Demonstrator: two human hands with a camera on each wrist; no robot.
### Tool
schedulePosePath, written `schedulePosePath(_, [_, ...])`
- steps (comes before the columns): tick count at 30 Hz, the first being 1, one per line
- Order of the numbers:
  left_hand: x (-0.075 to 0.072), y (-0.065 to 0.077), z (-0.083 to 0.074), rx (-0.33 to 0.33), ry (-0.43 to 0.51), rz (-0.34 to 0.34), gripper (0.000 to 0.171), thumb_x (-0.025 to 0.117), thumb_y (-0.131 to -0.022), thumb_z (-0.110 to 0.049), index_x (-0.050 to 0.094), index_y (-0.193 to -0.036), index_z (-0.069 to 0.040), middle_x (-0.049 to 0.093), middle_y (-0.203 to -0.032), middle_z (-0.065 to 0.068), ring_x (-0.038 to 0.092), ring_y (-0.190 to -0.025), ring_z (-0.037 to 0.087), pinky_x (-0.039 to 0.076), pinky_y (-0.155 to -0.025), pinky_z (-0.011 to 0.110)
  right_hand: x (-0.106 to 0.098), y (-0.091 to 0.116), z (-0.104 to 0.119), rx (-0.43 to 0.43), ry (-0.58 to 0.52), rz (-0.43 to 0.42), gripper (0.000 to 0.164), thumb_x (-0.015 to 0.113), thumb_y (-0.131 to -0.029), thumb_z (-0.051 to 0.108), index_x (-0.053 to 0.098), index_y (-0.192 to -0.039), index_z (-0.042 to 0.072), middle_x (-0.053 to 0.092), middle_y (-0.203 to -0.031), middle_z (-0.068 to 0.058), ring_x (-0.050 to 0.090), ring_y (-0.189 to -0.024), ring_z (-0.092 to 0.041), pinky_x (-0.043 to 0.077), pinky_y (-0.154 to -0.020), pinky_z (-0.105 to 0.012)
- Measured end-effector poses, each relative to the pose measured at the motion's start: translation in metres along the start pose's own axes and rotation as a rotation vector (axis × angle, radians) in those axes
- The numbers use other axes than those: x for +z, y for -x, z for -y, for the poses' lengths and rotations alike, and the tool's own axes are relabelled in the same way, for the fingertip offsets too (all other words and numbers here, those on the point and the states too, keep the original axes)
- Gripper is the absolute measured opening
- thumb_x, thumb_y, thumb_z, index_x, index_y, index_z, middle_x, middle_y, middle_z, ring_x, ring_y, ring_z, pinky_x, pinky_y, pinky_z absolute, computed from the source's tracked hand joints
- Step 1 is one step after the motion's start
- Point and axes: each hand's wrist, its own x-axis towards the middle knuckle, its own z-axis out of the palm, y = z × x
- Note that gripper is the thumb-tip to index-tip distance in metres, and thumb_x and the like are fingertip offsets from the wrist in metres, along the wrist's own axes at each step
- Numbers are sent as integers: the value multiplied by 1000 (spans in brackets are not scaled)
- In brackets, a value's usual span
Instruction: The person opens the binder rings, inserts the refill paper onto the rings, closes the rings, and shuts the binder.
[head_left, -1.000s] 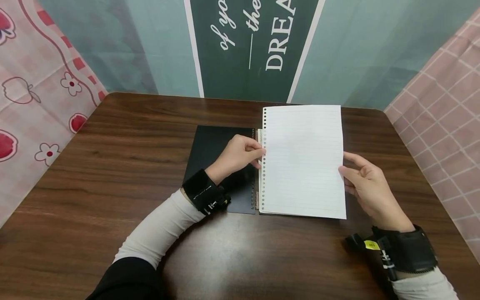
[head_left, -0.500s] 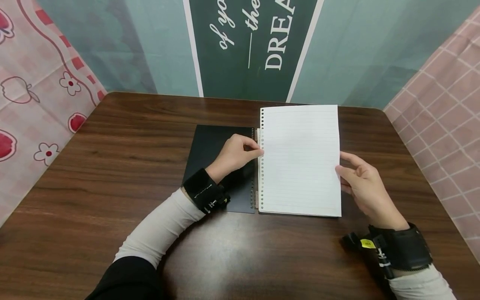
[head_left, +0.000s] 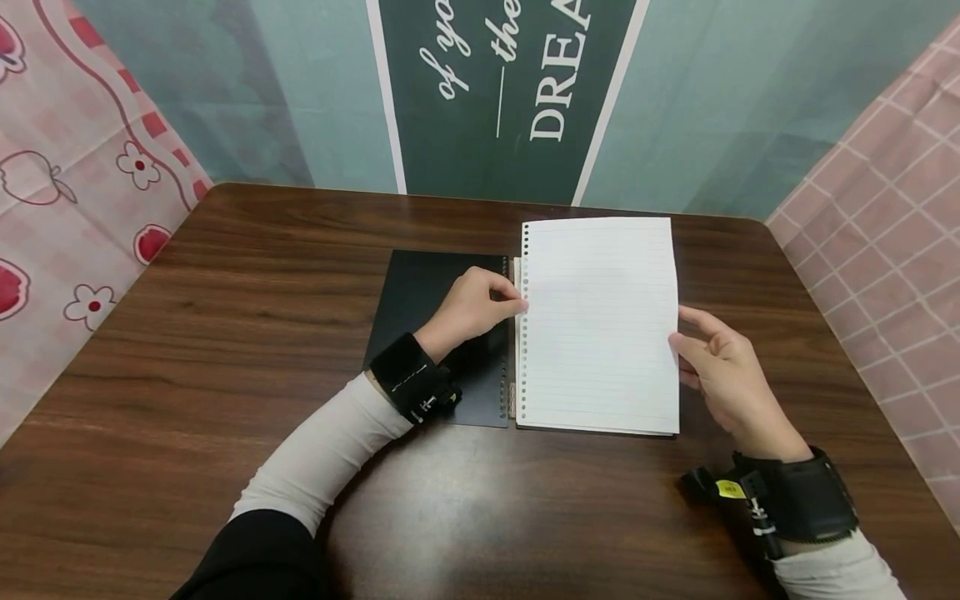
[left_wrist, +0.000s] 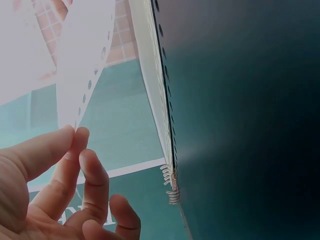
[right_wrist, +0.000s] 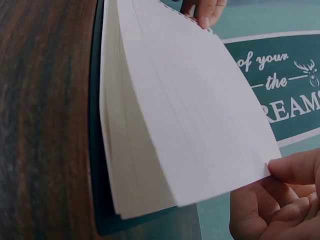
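Note:
A white lined sheet of paper (head_left: 600,325), with a row of punched holes down its left edge, is held over the right side of an open notebook. The notebook's black cover (head_left: 408,283) lies flat on the left. My left hand (head_left: 472,308) pinches the punched edge between thumb and index finger. On the opposite edge, my right hand (head_left: 720,367) pinches the sheet with its thumb on top. Metal rings (left_wrist: 171,185) show at the notebook's spine in the left wrist view. Below the held sheet, the right wrist view shows a stack of pages (right_wrist: 132,165), mostly covered in the head view.
The notebook rests on a brown wooden table (head_left: 262,317). Behind it hangs a green cloth with white lettering (head_left: 510,100). Pink patterned cloth (head_left: 90,217) hangs at the left, and pink tile-patterned cloth (head_left: 892,250) at the right.
The sheet has shifted slightly left, and its top edge has come a little nearer. My right hand has moved slightly left with it. Both hands keep their pinch.

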Motion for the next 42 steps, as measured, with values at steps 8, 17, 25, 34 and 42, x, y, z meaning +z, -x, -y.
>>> schedulePosePath(8, [-1,-1,0,-9,-8,19,11,72,-92,-20,78,-90,-11,70,-97,4,51,-74,16,39,-63,27,2,-2,-1,19,36,17,57,51,-104,20,30,-153,0,63,-67,8,56,-69,-5,51,-65,-21])
schedulePosePath(17, [-1,-2,3,-59,-15,71,13,70,-94,-20,77,-100,-12,70,-108,4,54,-88,18,43,-74,30,3,-4,-3,-1,167,25,55,44,-106,19,26,-154,-2,68,-94,22,65,-86,4,54,-72,-19])
schedulePosePath(25, [-4,0,4,-81,-65,133,18,66,-96,-18,77,-108,-10,69,-113,6,59,-98,20,47,-81,33,9,-5,-6,19,237,52,55,39,-107,18,22,-156,0,55,-137,-30,59,-99,9,55,-88,-47])
schedulePosePath(34, [-7,2,3,-59,-52,202,22,62,-99,-20,75,-112,-8,69,-110,9,49,-81,17,40,-72,30,10,-6,-5,61,224,76,58,36,-108,22,15,-158,1,46,-146,-32,47,-132,-40,43,-98,-61])
schedulePosePath(42, [-5,2,8,-54,-45,242,23,60,-100,-22,77,-107,-9,47,-69,-1,32,-61,15,31,-63,29,11,-5,-7,91,215,127,62,36,-108,24,6,-159,5,38,-151,-33,43,-136,-43,44,-101,-62])
